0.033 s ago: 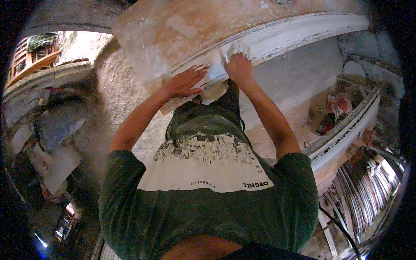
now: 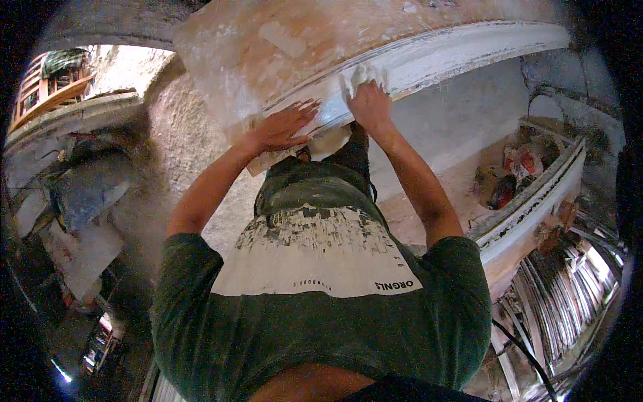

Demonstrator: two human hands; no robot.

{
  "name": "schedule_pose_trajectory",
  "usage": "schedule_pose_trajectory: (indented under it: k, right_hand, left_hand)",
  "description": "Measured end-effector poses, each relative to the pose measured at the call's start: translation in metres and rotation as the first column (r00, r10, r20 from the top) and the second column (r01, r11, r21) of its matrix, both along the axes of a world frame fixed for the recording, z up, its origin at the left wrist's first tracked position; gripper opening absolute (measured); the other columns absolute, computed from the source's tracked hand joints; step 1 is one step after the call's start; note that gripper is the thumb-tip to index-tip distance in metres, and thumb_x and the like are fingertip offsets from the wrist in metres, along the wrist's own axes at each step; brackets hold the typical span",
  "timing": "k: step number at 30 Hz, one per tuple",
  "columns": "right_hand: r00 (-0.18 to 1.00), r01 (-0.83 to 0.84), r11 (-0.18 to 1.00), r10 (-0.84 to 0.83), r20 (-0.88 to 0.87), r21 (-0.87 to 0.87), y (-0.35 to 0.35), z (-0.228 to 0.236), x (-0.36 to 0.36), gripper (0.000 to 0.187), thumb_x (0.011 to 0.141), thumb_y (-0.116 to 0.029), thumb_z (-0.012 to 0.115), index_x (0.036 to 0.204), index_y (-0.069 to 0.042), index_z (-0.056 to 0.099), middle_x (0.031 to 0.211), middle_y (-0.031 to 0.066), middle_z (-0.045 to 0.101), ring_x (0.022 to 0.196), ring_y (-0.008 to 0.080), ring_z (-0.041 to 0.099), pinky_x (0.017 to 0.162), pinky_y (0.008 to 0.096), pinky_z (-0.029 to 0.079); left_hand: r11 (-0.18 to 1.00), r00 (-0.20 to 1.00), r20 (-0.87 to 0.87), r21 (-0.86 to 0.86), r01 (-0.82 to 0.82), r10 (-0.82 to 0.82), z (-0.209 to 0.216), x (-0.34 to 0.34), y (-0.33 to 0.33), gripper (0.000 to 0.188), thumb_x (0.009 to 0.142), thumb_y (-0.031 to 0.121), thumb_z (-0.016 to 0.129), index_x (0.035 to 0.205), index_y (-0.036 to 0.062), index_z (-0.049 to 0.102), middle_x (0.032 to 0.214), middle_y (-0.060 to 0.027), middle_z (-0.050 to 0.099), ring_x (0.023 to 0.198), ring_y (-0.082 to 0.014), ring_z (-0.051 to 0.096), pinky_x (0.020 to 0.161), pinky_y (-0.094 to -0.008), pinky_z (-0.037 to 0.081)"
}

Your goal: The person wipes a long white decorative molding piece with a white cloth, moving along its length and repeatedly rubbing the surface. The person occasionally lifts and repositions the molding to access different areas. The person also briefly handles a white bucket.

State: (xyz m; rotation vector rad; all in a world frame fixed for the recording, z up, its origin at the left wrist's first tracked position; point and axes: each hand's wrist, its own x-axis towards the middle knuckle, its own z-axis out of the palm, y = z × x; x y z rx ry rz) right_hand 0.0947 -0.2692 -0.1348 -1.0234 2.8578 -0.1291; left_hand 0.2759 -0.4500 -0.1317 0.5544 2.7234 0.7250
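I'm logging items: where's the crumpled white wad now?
The crumpled white wad is in the head view's upper middle, under the right hand on the white strip, right of the left hand.

A matt white coating, streaked with grey, is seen on the long strip (image 2: 469, 51). The brown board (image 2: 231, 57) is scuffed and smeared with pale patches. The white wad (image 2: 366, 72) is crumpled and cloth-like. Dull cloth is shown in the shirt (image 2: 321, 335), its print (image 2: 301, 264) cracked; the ground (image 2: 191, 114) is left rough and grainy.

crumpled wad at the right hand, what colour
The wad looks whitish, best seen in the head view.
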Motion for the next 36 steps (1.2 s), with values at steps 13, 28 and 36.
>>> schedule_pose_trajectory:
  k: [13, 28, 36]
  right_hand:
    - [0.981, -0.17, 0.985, 0.17, 0.095, 0.002, 0.019, -0.003, -0.05, 0.039, 0.079, -0.04, 0.053, 0.09, -0.004, 0.062, 0.091, 0.0226, 0.059, 0.083, 0.04, 0.058, 0.075, 0.0495, 0.048]
    - [0.909, -0.312, 0.944, 0.262, 0.324, 0.112, 0.031, 0.01, 0.018, 0.038, 0.08, -0.032, 0.047, 0.094, 0.001, 0.06, 0.105, 0.0192, 0.057, 0.095, 0.0348, 0.056, 0.078, 0.0458, 0.047]
    - [0.983, 0.153, 0.977, -0.166, 0.08, 0.15, 0.059, 0.022, -0.106, 0.04, 0.08, -0.035, 0.052, 0.094, 0.002, 0.059, 0.096, 0.0204, 0.058, 0.088, 0.0353, 0.06, 0.078, 0.0452, 0.047]
  left_hand:
    - [0.995, 0.993, -0.066, -0.021, -0.096, 0.094, 0.014, 0.012, -0.002, 0.066, 0.089, 0.039, 0.041, 0.135, -0.004, 0.022, 0.146, -0.0176, 0.009, 0.134, -0.0328, 0.011, 0.11, -0.0412, 0.012]
    - [0.993, 0.993, -0.029, -0.012, -0.117, 0.116, 0.008, -0.045, 0.011, 0.072, 0.086, 0.044, 0.042, 0.136, -0.003, 0.021, 0.144, -0.0207, 0.012, 0.133, -0.0342, 0.013, 0.109, -0.0406, 0.013]
    - [0.989, 0.968, -0.206, 0.063, -0.136, 0.146, -0.016, -0.148, 0.067, 0.071, 0.086, 0.046, 0.041, 0.133, -0.0048, 0.026, 0.143, -0.0212, 0.017, 0.133, -0.0327, 0.017, 0.109, -0.0394, 0.013]
